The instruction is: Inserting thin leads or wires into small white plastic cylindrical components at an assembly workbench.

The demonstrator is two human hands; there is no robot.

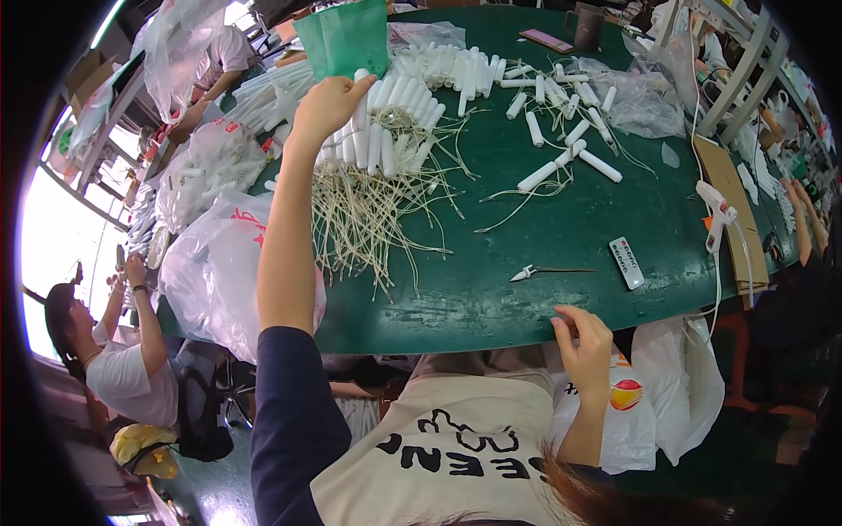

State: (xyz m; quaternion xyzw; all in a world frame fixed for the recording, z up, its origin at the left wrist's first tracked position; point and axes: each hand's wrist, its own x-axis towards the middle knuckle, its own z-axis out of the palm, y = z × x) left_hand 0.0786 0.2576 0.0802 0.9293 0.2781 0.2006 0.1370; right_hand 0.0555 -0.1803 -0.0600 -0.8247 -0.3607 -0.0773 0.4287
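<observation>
My left hand (331, 107) reaches to the far left of the table. Its fingers are closed around a white tube (360, 114) at the edge of a large pile of similar white tubes (405, 95). Thin cream wires (373, 215) hang from that pile and spread toward me. My right hand (586, 346) hovers by the front table edge with nothing visible in it, thumb and forefinger slightly apart. Beyond it lies a small white pointed piece (524, 274) with a thin brownish lead. A white remote control (626, 263) rests to its right.
Loose wired white tubes (570, 131) lie scattered across the far right of the green table (421, 307). A white glue gun (717, 210) stands by a cardboard strip (732, 237). Plastic bags (219, 263) crowd the left edge; a green bag (344, 39), phone (545, 40) and mug (588, 26) are farther back.
</observation>
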